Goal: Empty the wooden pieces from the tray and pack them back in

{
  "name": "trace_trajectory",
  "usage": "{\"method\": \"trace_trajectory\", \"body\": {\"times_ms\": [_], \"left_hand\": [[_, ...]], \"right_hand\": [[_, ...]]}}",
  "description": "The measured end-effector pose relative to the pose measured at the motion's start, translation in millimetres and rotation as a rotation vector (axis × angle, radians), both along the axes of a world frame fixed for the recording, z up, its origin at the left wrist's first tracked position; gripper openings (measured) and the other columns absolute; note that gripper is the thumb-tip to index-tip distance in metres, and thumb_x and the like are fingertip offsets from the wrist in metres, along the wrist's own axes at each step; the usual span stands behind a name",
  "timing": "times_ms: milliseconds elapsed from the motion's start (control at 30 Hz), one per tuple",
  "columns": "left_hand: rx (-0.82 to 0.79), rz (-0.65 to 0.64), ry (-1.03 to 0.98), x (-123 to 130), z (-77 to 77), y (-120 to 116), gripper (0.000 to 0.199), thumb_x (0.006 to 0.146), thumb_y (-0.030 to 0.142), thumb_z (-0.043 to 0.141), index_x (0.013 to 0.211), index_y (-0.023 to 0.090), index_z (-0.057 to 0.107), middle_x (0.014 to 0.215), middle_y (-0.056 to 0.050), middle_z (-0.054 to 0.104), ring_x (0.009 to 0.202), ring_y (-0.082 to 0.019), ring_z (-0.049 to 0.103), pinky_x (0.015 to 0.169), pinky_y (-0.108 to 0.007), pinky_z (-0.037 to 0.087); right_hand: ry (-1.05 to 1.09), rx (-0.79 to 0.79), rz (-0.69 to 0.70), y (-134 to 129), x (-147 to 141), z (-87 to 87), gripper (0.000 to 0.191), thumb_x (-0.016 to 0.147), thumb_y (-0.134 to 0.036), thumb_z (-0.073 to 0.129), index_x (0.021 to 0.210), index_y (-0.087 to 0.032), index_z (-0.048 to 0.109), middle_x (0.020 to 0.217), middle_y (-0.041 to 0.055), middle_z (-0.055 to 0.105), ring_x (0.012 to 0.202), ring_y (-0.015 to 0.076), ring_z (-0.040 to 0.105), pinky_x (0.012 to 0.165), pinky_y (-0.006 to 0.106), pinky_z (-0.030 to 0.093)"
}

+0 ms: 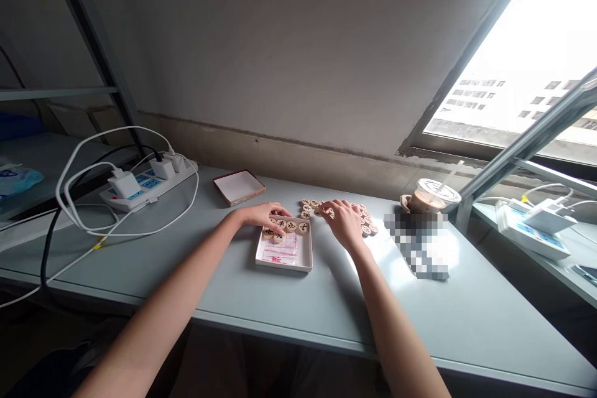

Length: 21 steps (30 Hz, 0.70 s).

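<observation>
My left hand (263,214) reaches over the far left corner of a shallow white box (308,258), its fingers apart and touching the xiangqi pieces there. In the box, round wooden pieces with black characters, one of them a piece (303,227) at the right, line the far side. A clear plastic bag (282,249) with red print lies in front of them. My right hand (342,221) is bent over loose xiangqi pieces (306,208) on the desk, fingers spread and fingertips low among them. Red-marked pieces (368,224) lie beside it, partly hidden by the hand.
The box lid (239,186) lies inside up behind the left hand. A power strip (149,183) with looping white cables is at the left. A lidded drink cup (429,196) stands at the right near a blurred item (417,245). Wall and window border the gray desk (224,289).
</observation>
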<state>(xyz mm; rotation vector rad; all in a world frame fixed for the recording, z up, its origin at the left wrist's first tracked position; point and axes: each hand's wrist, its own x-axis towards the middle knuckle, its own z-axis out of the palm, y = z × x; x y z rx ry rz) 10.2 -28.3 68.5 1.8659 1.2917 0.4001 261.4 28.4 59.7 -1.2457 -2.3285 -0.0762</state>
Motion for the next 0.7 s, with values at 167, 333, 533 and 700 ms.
{"method": "trace_trajectory", "body": {"times_ms": [167, 333, 533, 700], "left_hand": [[-0.009, 0.006, -0.016, -0.9, -2.6, 1.2, 0.061, 0.058, 0.05, 0.071, 0.114, 0.029, 0.057, 0.118, -0.004, 0.048, 0.108, -0.023, 0.047, 0.081, -0.024, 0.04], [0.001, 0.003, -0.022, -2.5, -4.2, 2.4, 0.059, 0.059, 0.051, 0.07, 0.113, 0.029, 0.058, 0.116, -0.003, 0.049, 0.103, -0.022, 0.049, 0.08, -0.023, 0.039], [0.016, -0.012, -0.011, -3.7, -5.0, 3.7, 0.056, 0.061, 0.052, 0.068, 0.11, 0.025, 0.059, 0.114, -0.005, 0.049, 0.1, -0.021, 0.047, 0.079, -0.024, 0.038], [0.018, -0.001, -0.012, -3.4, -4.8, 3.2, 0.056, 0.06, 0.052, 0.069, 0.108, 0.026, 0.06, 0.111, -0.004, 0.049, 0.097, -0.021, 0.048, 0.075, -0.023, 0.039]], "right_hand": [[0.209, -0.398, 0.37, -18.5, -5.3, 21.6, 0.024, 0.086, -0.038, 0.046, 0.097, -0.023, 0.061, 0.097, 0.0033, 0.066, 0.083, 0.0165, 0.058, 0.069, 0.027, 0.041], [0.019, -0.382, 0.466, -41.5, -24.2, 22.2, 0.018, 0.086, -0.035, 0.048, 0.086, -0.022, 0.06, 0.079, -0.0003, 0.065, 0.07, 0.0125, 0.057, 0.074, 0.028, 0.039], [-0.132, -0.144, 0.43, -50.9, -37.6, 14.4, 0.015, 0.086, -0.033, 0.051, 0.082, -0.022, 0.061, 0.085, 0.0022, 0.064, 0.083, 0.0171, 0.055, 0.079, 0.032, 0.033], [-0.16, -0.166, 0.461, -50.1, -33.1, 19.3, 0.019, 0.08, -0.041, 0.058, 0.082, -0.022, 0.062, 0.084, 0.0031, 0.063, 0.081, 0.0177, 0.054, 0.08, 0.032, 0.032]]}}
